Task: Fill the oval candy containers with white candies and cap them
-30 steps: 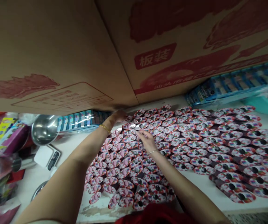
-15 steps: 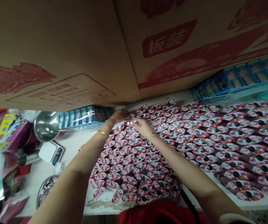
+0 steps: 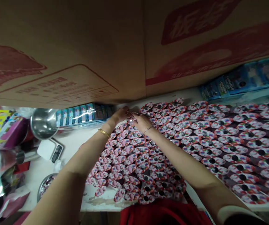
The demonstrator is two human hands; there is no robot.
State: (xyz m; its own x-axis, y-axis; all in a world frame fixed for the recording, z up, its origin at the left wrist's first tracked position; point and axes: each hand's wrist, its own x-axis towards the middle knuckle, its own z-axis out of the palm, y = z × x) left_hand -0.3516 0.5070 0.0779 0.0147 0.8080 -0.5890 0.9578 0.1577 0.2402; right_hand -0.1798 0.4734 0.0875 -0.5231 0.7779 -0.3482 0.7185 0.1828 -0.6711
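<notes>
Many small oval packs (image 3: 209, 152) with red, white and blue printed faces stand close together in slanting rows across the table. Pink round pieces show in the centres of those at the left, dark round centres in those at the right. My left hand (image 3: 121, 115) reaches to the far edge of the rows, its fingers curled and partly hidden. Fingertips of my right hand (image 3: 141, 122) meet it there, closed together just above an oval pack. What lies between the fingers of either hand is too small and blurred to make out.
Large cardboard cartons (image 3: 97, 47) rise just behind the packs. Blue boxes (image 3: 82, 115) stand at the back left, more blue packages (image 3: 242, 79) at the back right. To the left are a metal bowl (image 3: 44, 123), a white scale (image 3: 46, 151) and a round metal container (image 3: 42, 187).
The view has shifted slightly. My right hand has moved in closer to my left, and the small shiny pieces seen at its fingertips are now mostly hidden.
</notes>
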